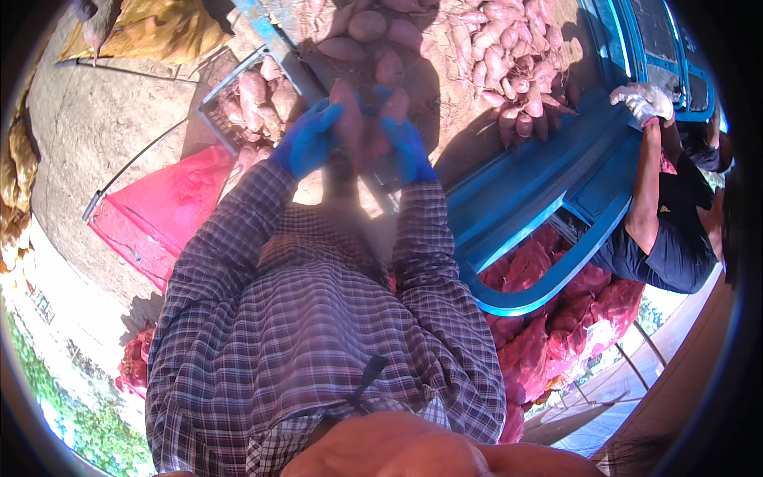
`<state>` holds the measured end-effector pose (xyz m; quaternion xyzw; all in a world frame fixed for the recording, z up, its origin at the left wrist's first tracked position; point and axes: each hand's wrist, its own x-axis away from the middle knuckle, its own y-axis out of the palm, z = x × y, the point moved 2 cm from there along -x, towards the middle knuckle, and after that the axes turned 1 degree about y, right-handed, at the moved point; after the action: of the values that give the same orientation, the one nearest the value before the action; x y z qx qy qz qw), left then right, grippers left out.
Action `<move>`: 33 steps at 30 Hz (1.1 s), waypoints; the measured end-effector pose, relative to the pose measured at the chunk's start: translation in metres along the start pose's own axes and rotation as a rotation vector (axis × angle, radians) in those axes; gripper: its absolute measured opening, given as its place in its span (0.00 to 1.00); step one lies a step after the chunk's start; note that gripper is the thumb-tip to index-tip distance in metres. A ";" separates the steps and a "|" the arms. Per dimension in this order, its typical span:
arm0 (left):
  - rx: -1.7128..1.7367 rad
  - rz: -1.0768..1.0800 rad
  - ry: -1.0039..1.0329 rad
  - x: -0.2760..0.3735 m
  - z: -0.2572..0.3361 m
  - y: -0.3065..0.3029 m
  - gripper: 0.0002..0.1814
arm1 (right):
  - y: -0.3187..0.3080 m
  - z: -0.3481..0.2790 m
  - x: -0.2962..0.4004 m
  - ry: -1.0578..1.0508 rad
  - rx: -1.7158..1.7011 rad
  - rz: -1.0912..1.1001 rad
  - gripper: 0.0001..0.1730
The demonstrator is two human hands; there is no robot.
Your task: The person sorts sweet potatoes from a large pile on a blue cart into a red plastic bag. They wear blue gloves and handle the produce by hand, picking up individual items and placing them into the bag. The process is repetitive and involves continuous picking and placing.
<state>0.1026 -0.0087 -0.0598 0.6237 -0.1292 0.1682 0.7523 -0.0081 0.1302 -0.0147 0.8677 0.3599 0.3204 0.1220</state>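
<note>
My left hand (308,138), in a blue glove, is closed on a reddish sweet potato (347,119) at the upper middle of the view. Beside it my right hand (408,148), also in a blue glove, holds another sweet potato (394,106). Both are slightly blurred, and part of the fingers is hidden behind the roots. Just beyond my hands lie several large sweet potatoes (366,26) in shade. Left of my left hand stands a crate (210,122) holding more sweet potatoes (253,95). A pink mesh bag (164,206) is spread open beside the crate.
A heap of sweet potatoes (512,53) lies at the upper right, against a blue metal frame (536,173). A co-worker in white gloves (641,101) rests their hands on the blue frame. Filled red mesh sacks (554,322) are stacked below it. A yellow mesh bag (161,30) lies upper left.
</note>
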 end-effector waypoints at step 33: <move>-1.825 0.656 0.699 0.159 0.099 -0.060 0.24 | -0.236 -0.040 -0.084 -0.143 1.171 1.055 0.31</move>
<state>0.2737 -0.1013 -0.0310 -0.3346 -0.1455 0.3753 0.8521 -0.2079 0.2385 -0.1285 0.8655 0.0022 0.0379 -0.4995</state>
